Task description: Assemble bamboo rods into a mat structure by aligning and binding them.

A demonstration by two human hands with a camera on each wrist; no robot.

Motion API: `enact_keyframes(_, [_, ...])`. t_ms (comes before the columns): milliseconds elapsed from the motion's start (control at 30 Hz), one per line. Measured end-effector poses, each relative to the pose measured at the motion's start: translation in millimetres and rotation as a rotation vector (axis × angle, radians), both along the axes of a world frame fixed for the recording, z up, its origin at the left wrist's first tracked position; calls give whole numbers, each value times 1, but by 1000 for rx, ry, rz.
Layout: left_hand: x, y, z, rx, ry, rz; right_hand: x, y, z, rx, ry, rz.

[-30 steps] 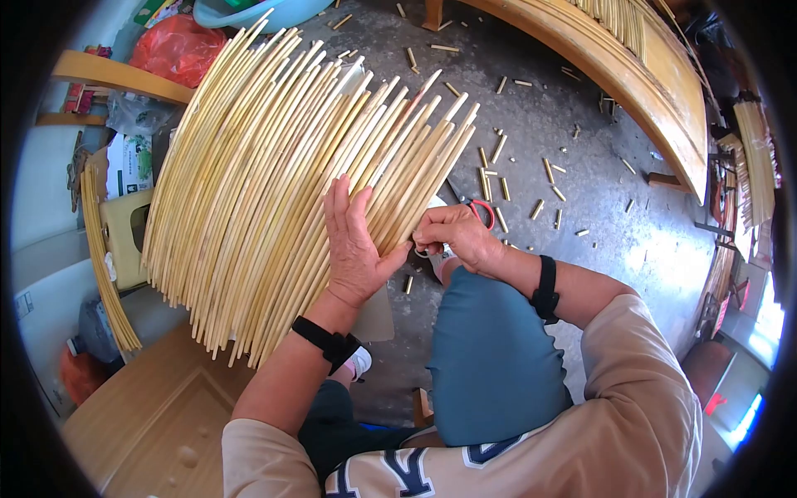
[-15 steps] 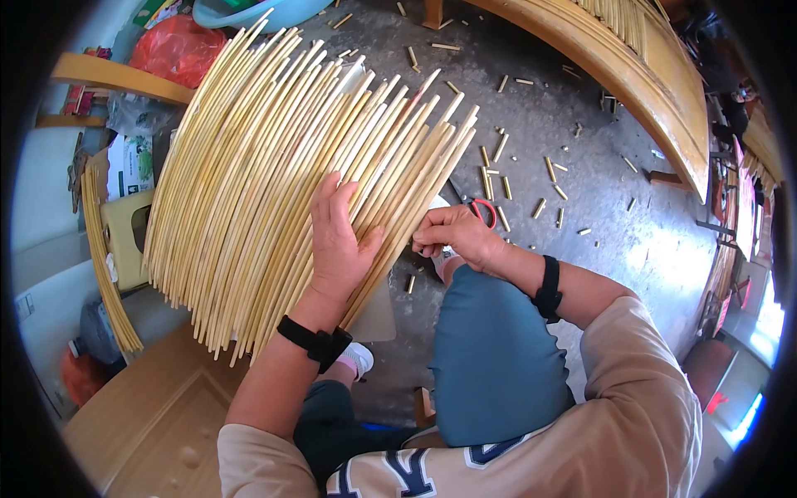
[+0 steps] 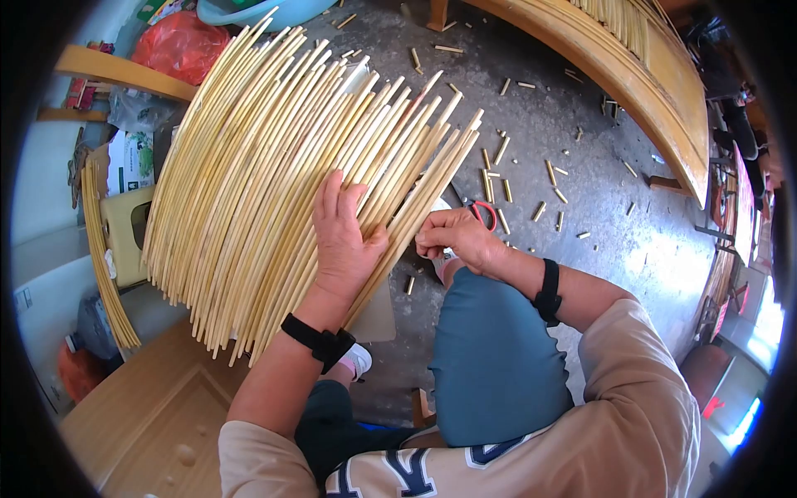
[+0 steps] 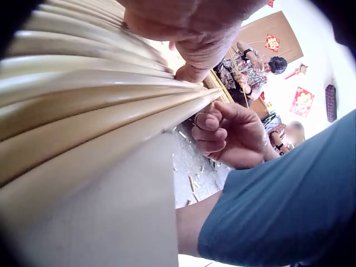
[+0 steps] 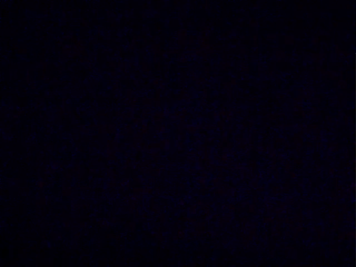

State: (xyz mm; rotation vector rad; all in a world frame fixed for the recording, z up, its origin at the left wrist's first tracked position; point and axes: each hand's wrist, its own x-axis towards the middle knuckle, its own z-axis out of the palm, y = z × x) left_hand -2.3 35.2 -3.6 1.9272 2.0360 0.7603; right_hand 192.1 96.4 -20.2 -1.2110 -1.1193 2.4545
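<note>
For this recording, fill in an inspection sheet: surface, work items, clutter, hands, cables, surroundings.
Surface: glossy dark-grey floor.
Work items: long, thin, pale-yellow rods, side by side.
Clutter: short, straw-coloured stick pieces scattered on the floor; red-handled scissors.
Hands: bare left hand rests on the rods; bare right hand, fingers curled, is beside their outer edge, its grip unclear.
Cables: nothing seen.
Surroundings: light-blue plastic basin, crumpled red plastic bag, person in dark cap and patterned top; right wrist view black.

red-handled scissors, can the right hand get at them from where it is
Probably yes: the scissors show just beyond the right hand in the head view, and nothing visible blocks the way, though depth is hard to judge.
</note>
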Motion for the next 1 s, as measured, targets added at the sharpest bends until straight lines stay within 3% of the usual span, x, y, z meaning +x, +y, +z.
enact_keyframes(133, [-5, 2, 5, -12, -64, -24, 1, 1, 4, 1, 4, -12])
enact_keyframes(533, [-2, 7, 4, 27, 60, 15, -1, 3, 2, 10, 35, -45])
enact_keyframes(633, [-11, 9, -2, 72, 10, 24, -4, 4, 3, 61, 77, -155])
enact_keyframes(733, [-22, 9, -7, 93, -61, -31, -1, 5, 0, 76, 59, -120])
enact_keyframes(1000, [-10, 17, -1, 33, 141, 42, -1, 4, 7, 66, 28, -117])
